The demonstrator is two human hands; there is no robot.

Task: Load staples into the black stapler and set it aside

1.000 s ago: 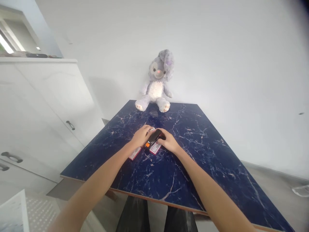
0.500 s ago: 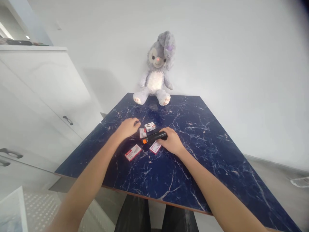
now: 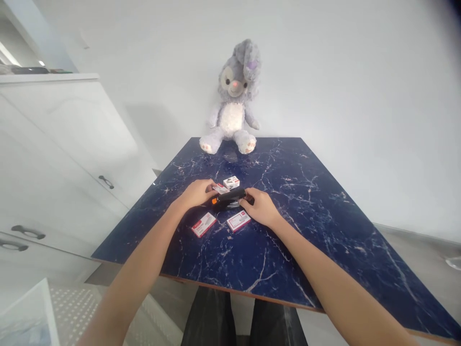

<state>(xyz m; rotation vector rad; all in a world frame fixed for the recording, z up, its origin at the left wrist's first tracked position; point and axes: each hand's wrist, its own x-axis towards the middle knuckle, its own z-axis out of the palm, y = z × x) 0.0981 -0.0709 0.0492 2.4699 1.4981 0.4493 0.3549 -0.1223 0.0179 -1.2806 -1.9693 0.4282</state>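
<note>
My right hand (image 3: 262,206) is closed on the right end of a black stapler (image 3: 231,196) with an orange tip, thumb below and fingers above. My left hand (image 3: 198,193) pinches the left edge of a small red-and-white box (image 3: 221,189) just behind the stapler, which hides part of it. A white box with a dark picture (image 3: 231,182) stands behind these two. Closer to me lie two flat red-and-white boxes, one at the left (image 3: 203,224) and one with a red-framed label (image 3: 238,221) below the stapler.
All of this is on a dark blue marbled table (image 3: 288,259). A grey plush rabbit (image 3: 234,105) sits at the far edge against the wall. White cabinets (image 3: 65,154) with dark handles stand along the left, and a white perforated surface (image 3: 75,307) is at the lower left.
My left hand has come right and now grips the small box, whose position has shifted beside the stapler. The right hand has moved slightly with the stapler, uncovering the framed-label box.
</note>
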